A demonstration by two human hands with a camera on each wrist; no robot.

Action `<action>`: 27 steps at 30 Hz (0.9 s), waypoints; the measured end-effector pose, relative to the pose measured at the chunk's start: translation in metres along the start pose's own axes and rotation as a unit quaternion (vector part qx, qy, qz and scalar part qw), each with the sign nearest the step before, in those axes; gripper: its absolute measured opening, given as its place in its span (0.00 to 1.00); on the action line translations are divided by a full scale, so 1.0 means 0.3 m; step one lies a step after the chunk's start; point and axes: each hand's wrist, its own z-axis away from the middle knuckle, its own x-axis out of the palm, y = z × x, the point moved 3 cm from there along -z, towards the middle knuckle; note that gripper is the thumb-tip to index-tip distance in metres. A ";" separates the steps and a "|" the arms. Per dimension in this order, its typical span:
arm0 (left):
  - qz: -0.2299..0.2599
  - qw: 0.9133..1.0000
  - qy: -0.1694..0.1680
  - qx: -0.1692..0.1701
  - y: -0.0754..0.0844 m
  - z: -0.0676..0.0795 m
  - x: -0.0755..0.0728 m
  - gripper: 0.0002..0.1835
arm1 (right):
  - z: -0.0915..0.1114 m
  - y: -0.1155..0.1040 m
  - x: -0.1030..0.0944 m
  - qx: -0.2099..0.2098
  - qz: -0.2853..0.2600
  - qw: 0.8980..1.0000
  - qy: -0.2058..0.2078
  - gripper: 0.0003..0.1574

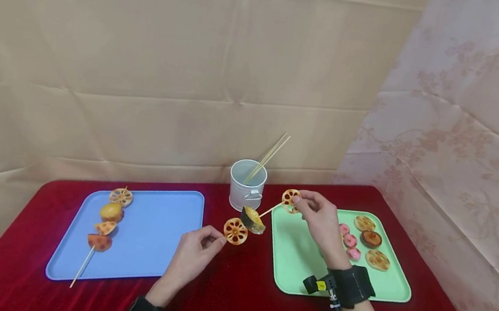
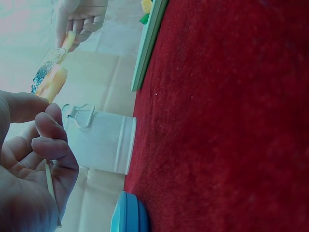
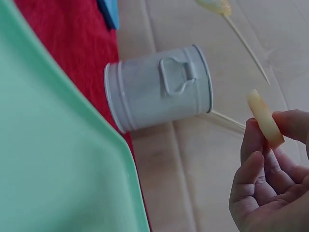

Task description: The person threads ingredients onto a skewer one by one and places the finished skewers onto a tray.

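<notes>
My left hand grips a thin wooden skewer just below a lotus root slice. Beyond that slice sits a dark-rinded yellow pumpkin piece, also threaded on. The skewer's lower end runs down past the curled left fingers. With thumb and fingertips, my right hand pinches a second lotus root slice. In the right wrist view, the skewer's bare tip stands a little apart from this slice.
A white metal bucket with several bare skewers stands at the back. On the left, a blue tray bears a loaded skewer. The green tray at right holds pink pieces, lotus slices and a brown round piece.
</notes>
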 end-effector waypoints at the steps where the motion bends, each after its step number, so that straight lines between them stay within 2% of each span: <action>1: 0.001 1.000 0.000 0.000 0.000 0.000 0.000 0.03 | 0.000 -0.001 0.000 0.005 -0.009 1.000 0.000 0.28; 13: 0.002 1.000 -0.003 -0.004 -0.001 -0.001 0.000 0.03 | -0.001 0.006 -0.005 0.074 -0.107 0.991 -0.010 0.32; 20: 0.005 1.000 -0.005 -0.009 0.000 -0.002 -0.001 0.03 | -0.001 0.006 0.000 0.074 -0.122 0.990 -0.013 0.32; 27: 0.005 1.000 -0.005 -0.010 0.001 -0.003 -0.001 0.03 | 0.007 -0.001 0.009 0.063 -0.116 0.991 -0.026 0.31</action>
